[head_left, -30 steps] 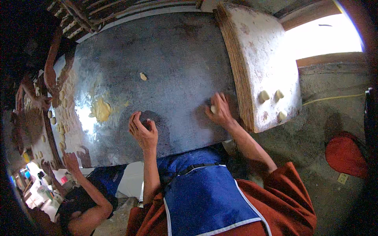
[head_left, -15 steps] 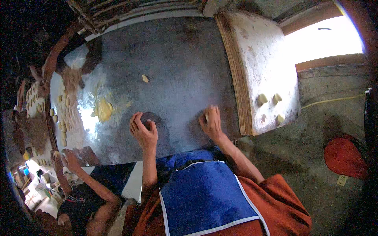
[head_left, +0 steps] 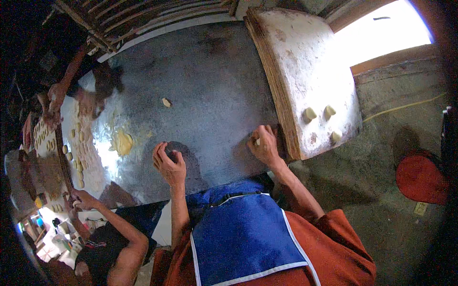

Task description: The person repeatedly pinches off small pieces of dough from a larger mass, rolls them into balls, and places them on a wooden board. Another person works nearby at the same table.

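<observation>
My left hand (head_left: 168, 164) is curled low over the dark metal worktop (head_left: 205, 66), fingertips bent down; whatever lies beneath it is hidden. My right hand (head_left: 266, 148) is closed round a small pale dough piece (head_left: 257, 142), close to a floury board with layered edge (head_left: 319, 62) at the worktop's right end. Three pale dough pieces (head_left: 310, 113) stand on that board. A smeared yellow lump (head_left: 121, 142) lies left of my left hand, and a small flake (head_left: 167, 102) farther back.
Co-workers' arms reach in at the upper left (head_left: 59, 93) and lower left (head_left: 119, 224). Several flattened dough pieces (head_left: 80, 174) lie along the worktop's left. Behind are wooden slats (head_left: 143, 12); at right, a bright opening (head_left: 381, 33) and a red object (head_left: 417, 176) below.
My right hand moved down toward me, then back to the right, still closed. My left hand stays curled in much the same place. The co-workers' arms have shifted.
</observation>
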A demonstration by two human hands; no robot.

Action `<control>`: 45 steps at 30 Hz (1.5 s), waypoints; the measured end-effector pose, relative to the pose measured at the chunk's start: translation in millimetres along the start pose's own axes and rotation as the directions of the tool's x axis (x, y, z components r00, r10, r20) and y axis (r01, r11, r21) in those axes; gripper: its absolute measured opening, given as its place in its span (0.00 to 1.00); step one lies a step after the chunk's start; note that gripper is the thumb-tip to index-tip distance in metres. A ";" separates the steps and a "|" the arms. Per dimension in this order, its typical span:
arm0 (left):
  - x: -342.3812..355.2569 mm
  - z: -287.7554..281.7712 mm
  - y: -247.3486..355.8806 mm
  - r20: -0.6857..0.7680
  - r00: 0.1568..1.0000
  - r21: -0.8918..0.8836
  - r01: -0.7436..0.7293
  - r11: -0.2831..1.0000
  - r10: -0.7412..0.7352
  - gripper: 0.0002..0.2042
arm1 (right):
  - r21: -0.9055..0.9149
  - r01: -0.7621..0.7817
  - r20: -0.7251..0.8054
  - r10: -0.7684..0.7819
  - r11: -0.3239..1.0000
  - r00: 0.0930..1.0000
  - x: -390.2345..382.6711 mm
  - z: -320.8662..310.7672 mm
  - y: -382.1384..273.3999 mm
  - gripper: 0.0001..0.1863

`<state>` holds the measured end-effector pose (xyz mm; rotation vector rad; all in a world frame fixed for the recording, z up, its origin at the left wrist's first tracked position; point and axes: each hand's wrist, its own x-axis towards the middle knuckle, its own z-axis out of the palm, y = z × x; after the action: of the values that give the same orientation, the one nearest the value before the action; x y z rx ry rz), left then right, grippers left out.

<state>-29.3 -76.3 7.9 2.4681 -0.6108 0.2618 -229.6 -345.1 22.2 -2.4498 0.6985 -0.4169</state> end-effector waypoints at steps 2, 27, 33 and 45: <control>4.7 -2.6 -5.1 -0.016 1.000 0.003 0.010 1.000 -0.010 0.17 | -0.017 0.138 0.100 -0.135 0.990 0.986 2.9 -30.6 -33.0 0.20; 1.6 6.1 -19.6 -0.070 0.982 -0.011 -0.174 0.985 0.173 0.15 | -0.015 -0.070 -0.839 0.026 0.997 0.543 -33.9 -227.4 -66.5 0.47; 0.2 2.8 -19.7 -0.053 0.986 -0.083 -0.162 0.983 0.157 0.14 | -0.231 -0.447 -0.513 0.282 0.864 0.811 -78.9 -165.8 -21.0 0.54; -2.2 4.2 -24.4 -0.068 0.988 -0.100 -0.142 0.985 0.135 0.14 | -0.146 -0.453 -0.329 0.388 0.880 0.861 -24.6 -217.2 7.9 0.20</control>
<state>-19.3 -60.1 -8.2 2.3121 -0.7524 0.3496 -345.5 -428.9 187.7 -2.3548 1.4478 -0.5518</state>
